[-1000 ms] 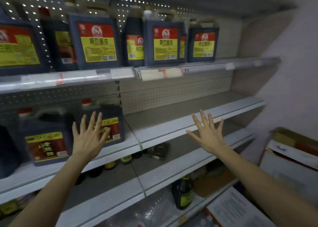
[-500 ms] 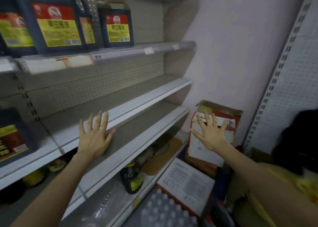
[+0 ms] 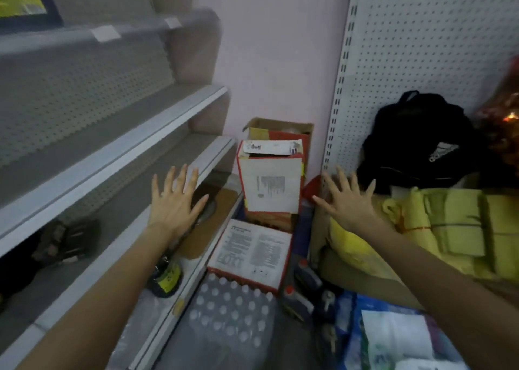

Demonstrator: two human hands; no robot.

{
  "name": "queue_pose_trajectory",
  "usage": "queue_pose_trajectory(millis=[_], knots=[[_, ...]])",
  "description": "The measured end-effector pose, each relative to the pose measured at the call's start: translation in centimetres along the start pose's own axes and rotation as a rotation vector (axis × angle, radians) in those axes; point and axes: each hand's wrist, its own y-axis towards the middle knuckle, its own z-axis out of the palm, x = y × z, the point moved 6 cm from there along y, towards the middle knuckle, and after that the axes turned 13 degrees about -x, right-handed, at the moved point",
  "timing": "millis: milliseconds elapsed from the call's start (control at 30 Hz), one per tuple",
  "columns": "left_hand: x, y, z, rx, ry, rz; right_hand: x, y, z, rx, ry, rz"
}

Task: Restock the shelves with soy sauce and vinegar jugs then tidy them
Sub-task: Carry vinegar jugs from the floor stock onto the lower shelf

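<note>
My left hand [image 3: 175, 201] and my right hand [image 3: 348, 201] are both raised with fingers spread, holding nothing. The left hand hovers in front of the grey shelves [image 3: 118, 142], whose middle tiers show bare at this end. One soy sauce jug [image 3: 22, 1] with a yellow label peeks in at the top left corner. On the floor between the boxes and the bags lie dark jugs with red caps [image 3: 297, 299]. A small dark bottle with a yellow label [image 3: 165, 279] stands on the bottom shelf under my left forearm.
A red and white carton [image 3: 271, 184] stands upright against the pink wall, with another carton [image 3: 250, 254] flat in front of it. A shrink-wrapped pack of white-capped bottles [image 3: 230, 319] lies below. Right: a black backpack [image 3: 418, 142], yellow bags [image 3: 455, 223], a pegboard panel [image 3: 421, 46].
The view has swung right and down, away from the stocked jugs toward the corner and floor. Both hands stayed raised and spread, holding nothing.
</note>
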Motion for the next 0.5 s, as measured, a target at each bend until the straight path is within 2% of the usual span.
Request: queue_pose_trajectory(millis=[267, 500], knots=[[-9.6, 3.7, 3.8, 0.071, -0.095, 0.212, -7.0, -5.8, 4.9, 0.141, -0.009, 0.183], [-13.4, 6.8, 10.4, 0.153, -0.133, 0.372, -8.6, -6.2, 8.3, 0.244, -0.061, 0.285]])
